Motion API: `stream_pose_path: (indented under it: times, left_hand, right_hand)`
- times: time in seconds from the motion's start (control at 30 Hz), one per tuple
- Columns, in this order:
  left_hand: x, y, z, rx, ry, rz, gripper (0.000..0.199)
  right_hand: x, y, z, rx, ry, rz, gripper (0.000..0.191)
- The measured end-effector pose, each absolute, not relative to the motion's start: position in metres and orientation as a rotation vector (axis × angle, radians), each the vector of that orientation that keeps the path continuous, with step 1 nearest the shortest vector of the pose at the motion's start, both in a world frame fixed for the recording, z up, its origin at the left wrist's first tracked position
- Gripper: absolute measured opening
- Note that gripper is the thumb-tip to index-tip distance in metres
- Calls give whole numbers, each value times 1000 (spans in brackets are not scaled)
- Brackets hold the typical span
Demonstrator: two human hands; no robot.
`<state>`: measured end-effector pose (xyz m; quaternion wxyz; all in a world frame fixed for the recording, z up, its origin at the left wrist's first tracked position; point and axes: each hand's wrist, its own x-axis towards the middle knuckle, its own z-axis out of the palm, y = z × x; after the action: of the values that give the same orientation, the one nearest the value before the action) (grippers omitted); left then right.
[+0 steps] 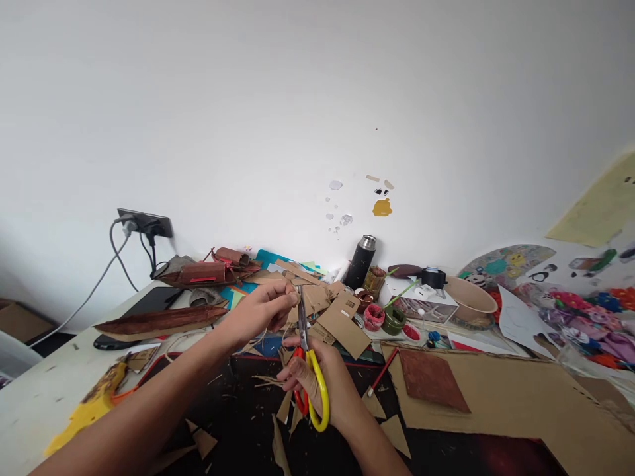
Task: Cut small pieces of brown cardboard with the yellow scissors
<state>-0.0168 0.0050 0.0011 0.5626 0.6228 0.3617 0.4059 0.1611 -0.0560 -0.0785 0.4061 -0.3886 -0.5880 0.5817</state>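
– Head view: right grip (322, 367)?
– Wrapped round the handles of the red-and-yellow scissors (304, 338), blades up beside the left grip (270, 305)
– And the left grip?
– Drawn into a pinch right by the blade tips; impossible to say whether on anything
– Nearby?
– Right of the right grip, a red stick (384, 371), then a reddish-brown piece (434, 380) on a cardboard sheet (510, 390)

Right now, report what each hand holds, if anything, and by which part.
The right hand holds scissors by their red and yellow handles. The left hand is near the blade tips; its hold is unclear.
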Motion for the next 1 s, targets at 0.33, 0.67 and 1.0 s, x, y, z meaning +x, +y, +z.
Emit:
stream_pose_path:
  times: [0.33, 0.67, 1.0]
  left_hand:
    - [-14, 3, 3, 1492, 921, 973, 44]
    - [-13, 6, -3, 1451, 909, 1002, 41]
    - [-11, 6, -6, 1446, 909, 1018, 40]
  right_hand:
    - [165, -51, -87, -1011, -1510, 1406, 89]
    - [169, -47, -105, -1018, -1532, 1376, 83]
    - [169, -48, -105, -1017, -1545, 1381, 86]
